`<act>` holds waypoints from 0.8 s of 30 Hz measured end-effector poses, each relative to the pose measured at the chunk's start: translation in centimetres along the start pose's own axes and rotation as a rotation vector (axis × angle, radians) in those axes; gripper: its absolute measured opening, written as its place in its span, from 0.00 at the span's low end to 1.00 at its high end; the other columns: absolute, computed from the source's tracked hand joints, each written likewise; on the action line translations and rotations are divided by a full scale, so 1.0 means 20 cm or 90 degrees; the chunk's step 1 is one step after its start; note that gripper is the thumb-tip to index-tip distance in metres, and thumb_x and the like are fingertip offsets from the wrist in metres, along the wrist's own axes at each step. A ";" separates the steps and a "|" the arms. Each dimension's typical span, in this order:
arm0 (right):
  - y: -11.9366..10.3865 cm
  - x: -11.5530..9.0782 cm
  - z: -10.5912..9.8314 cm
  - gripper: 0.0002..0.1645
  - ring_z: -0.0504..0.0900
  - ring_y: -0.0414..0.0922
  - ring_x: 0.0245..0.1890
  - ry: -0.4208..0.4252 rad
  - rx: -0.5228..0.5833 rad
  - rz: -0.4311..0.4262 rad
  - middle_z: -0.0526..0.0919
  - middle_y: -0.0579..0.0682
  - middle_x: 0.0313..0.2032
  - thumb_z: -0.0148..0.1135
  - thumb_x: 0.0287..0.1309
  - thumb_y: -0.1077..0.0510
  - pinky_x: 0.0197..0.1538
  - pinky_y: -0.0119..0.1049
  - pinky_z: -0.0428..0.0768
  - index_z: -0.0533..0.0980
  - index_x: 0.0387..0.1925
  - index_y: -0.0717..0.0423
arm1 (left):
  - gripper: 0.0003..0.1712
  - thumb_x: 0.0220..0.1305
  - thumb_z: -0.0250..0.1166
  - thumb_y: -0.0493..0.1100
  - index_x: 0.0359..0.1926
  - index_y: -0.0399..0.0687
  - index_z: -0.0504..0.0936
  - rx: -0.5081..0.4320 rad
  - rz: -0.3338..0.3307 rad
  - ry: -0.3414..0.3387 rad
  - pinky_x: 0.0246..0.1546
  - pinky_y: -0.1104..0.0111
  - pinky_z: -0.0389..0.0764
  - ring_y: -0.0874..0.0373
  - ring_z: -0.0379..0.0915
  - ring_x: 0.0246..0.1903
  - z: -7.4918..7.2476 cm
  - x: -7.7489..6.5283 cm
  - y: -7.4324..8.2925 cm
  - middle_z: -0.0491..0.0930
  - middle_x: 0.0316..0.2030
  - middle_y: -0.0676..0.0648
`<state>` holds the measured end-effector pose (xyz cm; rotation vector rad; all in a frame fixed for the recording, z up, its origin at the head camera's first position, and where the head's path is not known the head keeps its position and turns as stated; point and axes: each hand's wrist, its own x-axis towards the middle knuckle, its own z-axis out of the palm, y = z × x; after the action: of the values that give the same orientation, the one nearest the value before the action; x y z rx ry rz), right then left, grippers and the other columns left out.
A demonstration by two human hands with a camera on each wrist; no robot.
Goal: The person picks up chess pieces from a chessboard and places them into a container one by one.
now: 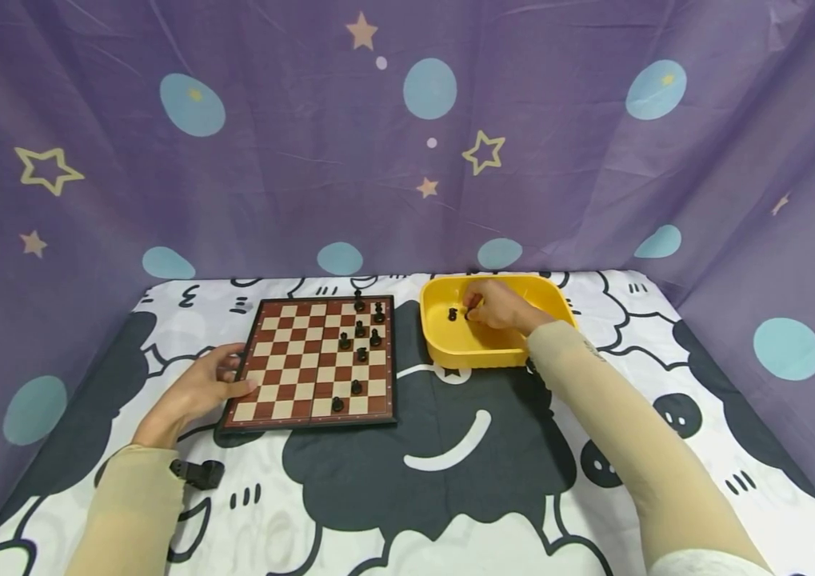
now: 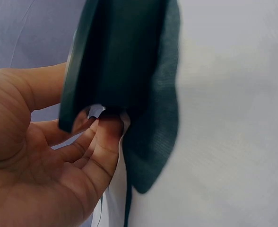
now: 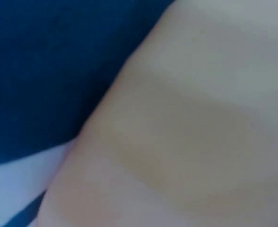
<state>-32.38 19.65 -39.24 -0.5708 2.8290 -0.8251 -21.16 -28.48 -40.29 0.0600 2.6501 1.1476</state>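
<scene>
Purple curtain [image 1: 558, 200] behind, stars and pale-blue ovals; black-and-white cartoon-print cloth [image 1: 349, 480] below.

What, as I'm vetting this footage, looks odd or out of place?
The right wrist view: a blurred, pale surface, probably sleeve, fills much of it, and the right hand doesn't show. The chessboard shows no visible damage.
</scene>
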 end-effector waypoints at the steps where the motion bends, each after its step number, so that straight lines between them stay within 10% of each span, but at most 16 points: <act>1: 0.00 0.00 0.00 0.10 0.76 0.49 0.37 0.001 0.003 0.002 0.81 0.54 0.38 0.66 0.54 0.67 0.42 0.39 0.76 0.79 0.40 0.60 | 0.51 0.58 0.69 0.47 0.72 0.34 0.49 0.000 0.002 0.000 0.45 0.51 0.72 0.40 0.67 0.50 0.00 0.00 0.00 0.62 0.59 0.28; 24: -0.08 -0.09 -0.04 0.13 0.76 0.50 0.43 0.033 0.002 -0.002 0.81 0.53 0.41 0.65 0.58 0.60 0.53 0.44 0.73 0.79 0.45 0.60 | 0.50 0.58 0.69 0.46 0.72 0.33 0.50 0.007 0.010 0.006 0.46 0.50 0.71 0.40 0.66 0.50 0.00 -0.01 0.01 0.62 0.58 0.28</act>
<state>-30.35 19.55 -37.70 -0.5625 2.8734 -0.8558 -21.07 -28.41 -40.19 0.0779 2.6687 1.1421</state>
